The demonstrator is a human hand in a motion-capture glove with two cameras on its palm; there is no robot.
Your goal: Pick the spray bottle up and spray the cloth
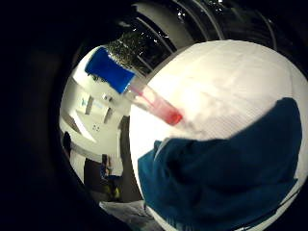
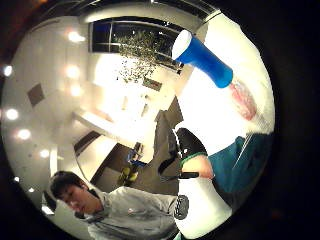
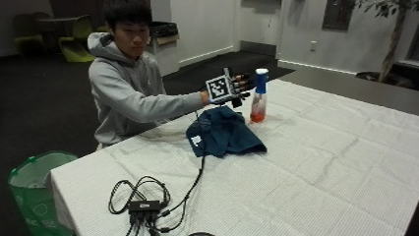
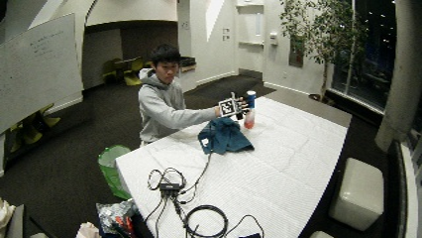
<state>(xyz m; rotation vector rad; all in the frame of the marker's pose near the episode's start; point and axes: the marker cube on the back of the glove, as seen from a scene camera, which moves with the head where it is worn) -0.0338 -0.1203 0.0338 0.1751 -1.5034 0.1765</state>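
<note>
A tangle of black cables (image 3: 147,204) lies nearest the camera on the white surface (image 3: 327,167), out of the working area. Further back, the blue cloth (image 3: 223,132) sits bunched before the person, ready to be sprayed. The gloved right hand (image 3: 241,84) hovers released, fingers spread, just beside the upright spray bottle (image 3: 259,96), apparently lining up a grasp on its blue head.

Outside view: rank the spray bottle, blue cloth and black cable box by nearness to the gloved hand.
1. Spray bottle, beside the right hand.
2. Blue cloth, on the table below the hand.
3. Black cable box, at the table's near edge.
</note>
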